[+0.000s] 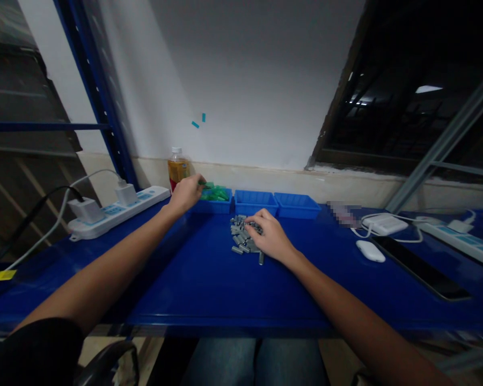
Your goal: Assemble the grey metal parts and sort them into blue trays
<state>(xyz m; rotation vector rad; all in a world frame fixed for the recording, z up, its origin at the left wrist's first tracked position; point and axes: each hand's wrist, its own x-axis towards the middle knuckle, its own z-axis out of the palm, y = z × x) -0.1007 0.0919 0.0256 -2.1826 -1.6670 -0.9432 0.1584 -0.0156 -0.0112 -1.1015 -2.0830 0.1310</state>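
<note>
My left hand is at the left blue bin, its fingers pinched on a small green piece. Several translucent green pieces are heaped in that bin, partly hidden by the hand. On the blue table lies a pile of small grey metal cylinders. My right hand rests at the right side of this pile, thumb and fingers curled in among the cylinders. What its fingertips hold is too small to tell.
A middle blue bin and a right blue bin stand by the wall. Behind my left hand is a drink bottle. A power strip lies left. At right are a white earbud case, a phone and a white charger.
</note>
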